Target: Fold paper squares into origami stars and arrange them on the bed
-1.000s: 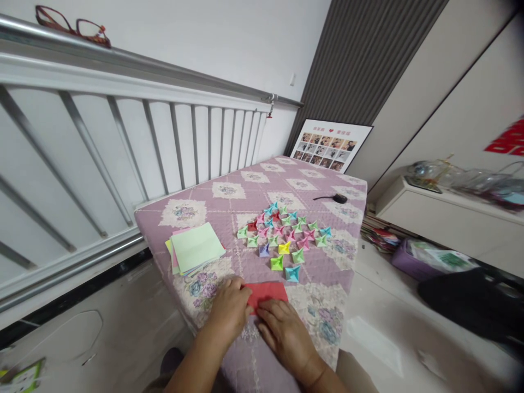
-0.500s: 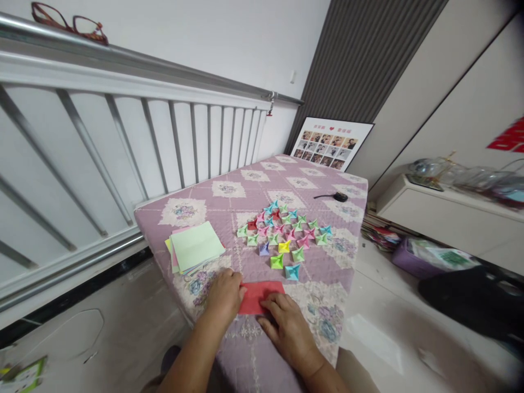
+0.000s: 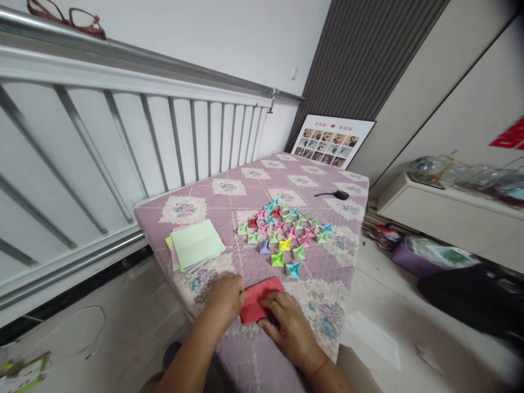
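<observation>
A folded sheet of red paper (image 3: 257,299) lies at the near part of the cloth-covered table (image 3: 241,360), slightly turned. My left hand (image 3: 226,295) pinches its left edge, thumb against the paper. On its right side, my right hand (image 3: 286,322) grips the paper between thumb and bent fingers. Just beyond it stand several small folded paper pieces in rows, among them a blue one (image 3: 293,269), a lime green one (image 3: 277,259) and a yellow one (image 3: 284,244). To the left lies a stack of coloured paper sheets (image 3: 197,244), pale green on top.
A white radiator (image 3: 159,142) runs along the table's left side, with glasses (image 3: 67,19) on the pipe above. A black object with a cord (image 3: 341,194) rests on the far right of the table. Behind leans a photo board (image 3: 327,143); a white cabinet (image 3: 450,213) stands right.
The red paper has turned a little, its left end coming nearer me and its far right corner swinging away. Both hands stay on it.
</observation>
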Motion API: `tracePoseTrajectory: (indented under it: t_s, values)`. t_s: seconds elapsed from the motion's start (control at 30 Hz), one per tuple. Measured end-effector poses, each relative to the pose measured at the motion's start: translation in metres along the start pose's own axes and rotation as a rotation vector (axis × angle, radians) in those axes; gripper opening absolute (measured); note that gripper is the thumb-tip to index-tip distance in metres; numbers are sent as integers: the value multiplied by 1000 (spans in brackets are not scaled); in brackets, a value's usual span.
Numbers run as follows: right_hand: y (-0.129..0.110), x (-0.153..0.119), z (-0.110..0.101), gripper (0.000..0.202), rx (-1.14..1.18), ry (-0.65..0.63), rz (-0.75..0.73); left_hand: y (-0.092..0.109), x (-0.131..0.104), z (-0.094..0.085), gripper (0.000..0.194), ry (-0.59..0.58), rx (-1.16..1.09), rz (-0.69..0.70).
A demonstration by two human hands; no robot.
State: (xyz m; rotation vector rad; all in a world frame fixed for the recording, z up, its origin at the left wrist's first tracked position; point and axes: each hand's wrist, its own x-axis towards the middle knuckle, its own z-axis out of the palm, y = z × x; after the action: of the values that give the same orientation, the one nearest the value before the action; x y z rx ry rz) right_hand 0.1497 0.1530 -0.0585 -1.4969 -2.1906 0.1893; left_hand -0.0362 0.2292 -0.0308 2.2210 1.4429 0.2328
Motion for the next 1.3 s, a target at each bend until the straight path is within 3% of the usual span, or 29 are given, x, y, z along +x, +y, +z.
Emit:
tracePoseTrajectory:
  t_s: [0.27,0.57,0.73,0.93,1.07,1.3]
  values:
    - [-3,1,-3,34,7,-25,-83,-5,-3,1,8,-33,-91,-44]
    - [-2,0,4,12,-36,8,-56,-4,-7,0,13,-40,-81,-34]
    - [-5,2,3,8,-37,27,-30,-5,-12,-9,18,-23,-151,67]
    - [-3,2,2,12,31,26,6,-15,-19,-12,22,-153,-172,184]
    - [-2,4,2,14,65,35,30,-16,-16,-7,8,-125,-61,149]
    - [0,8,8,22,52,89,88,-11,-9,-7,14,-127,-15,27]
